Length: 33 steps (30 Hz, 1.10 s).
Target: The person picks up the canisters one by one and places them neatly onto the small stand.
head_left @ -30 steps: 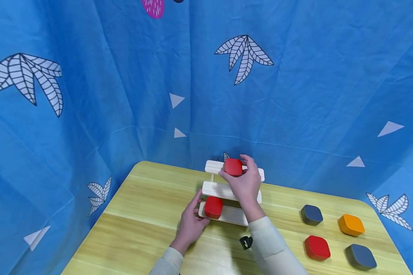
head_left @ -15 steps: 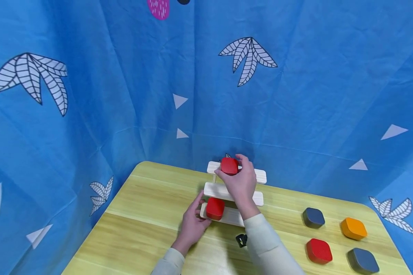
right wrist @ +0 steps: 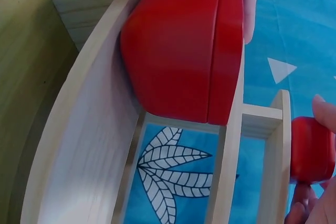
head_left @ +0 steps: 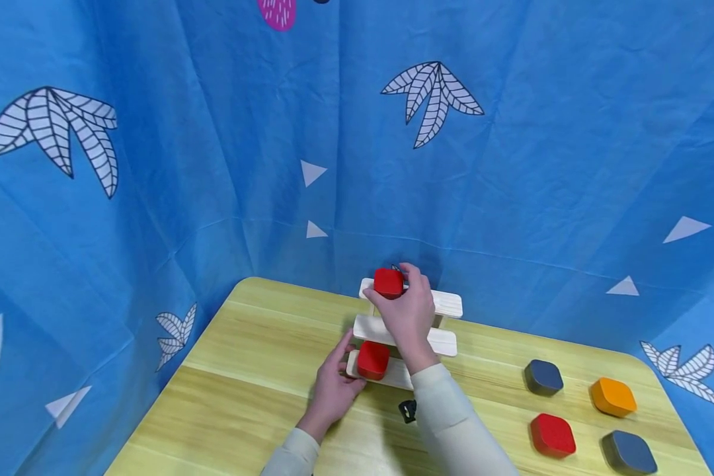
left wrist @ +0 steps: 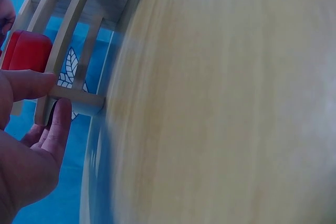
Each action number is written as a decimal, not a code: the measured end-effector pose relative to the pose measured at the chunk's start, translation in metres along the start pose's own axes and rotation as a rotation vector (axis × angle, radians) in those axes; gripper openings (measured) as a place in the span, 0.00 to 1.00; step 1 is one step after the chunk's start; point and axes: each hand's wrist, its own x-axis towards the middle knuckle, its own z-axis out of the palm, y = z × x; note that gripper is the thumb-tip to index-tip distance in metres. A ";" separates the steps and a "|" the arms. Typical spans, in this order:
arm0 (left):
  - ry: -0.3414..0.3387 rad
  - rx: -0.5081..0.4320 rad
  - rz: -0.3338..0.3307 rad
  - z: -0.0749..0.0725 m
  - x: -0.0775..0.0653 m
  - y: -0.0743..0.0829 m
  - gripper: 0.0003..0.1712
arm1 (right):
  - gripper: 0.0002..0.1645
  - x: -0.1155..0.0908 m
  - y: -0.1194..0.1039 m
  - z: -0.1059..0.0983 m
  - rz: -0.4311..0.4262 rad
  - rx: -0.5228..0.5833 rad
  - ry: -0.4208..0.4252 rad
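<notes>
A small three-tier wooden shelf rack [head_left: 365, 327] stands at the back of the table. My right hand [head_left: 409, 314] pinches a red rounded-square box [head_left: 389, 283] between thumb and fingers at the left part of the top tier. This box [right wrist: 312, 148] also shows at the right edge of the right wrist view. On the bottom tier's left end sits another red box [head_left: 373, 360], with a seam near one face in the right wrist view. Beside it my left hand [head_left: 333, 390] grips the rack's end, thumb on one side and fingers on the other in the left wrist view.
On the table's right side lie two dark blue-grey boxes, one farther back [head_left: 543, 377] and one in front [head_left: 629, 452], an orange box [head_left: 613, 396] and a red box [head_left: 553, 435]. A blue patterned curtain [head_left: 262, 165] hangs behind. A small black piece [head_left: 407, 410] shows by my right sleeve.
My right hand has moved left along the top tier with the red box. My left hand keeps its grip on the rack, and the view has shifted slightly.
</notes>
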 end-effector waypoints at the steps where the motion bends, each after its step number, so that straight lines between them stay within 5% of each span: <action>1: 0.001 0.000 -0.001 0.000 0.000 0.000 0.60 | 0.49 0.000 0.000 0.001 0.001 -0.001 0.000; 33: -0.002 -0.031 0.009 0.002 0.002 0.001 0.62 | 0.55 0.005 0.004 0.001 0.006 -0.039 -0.069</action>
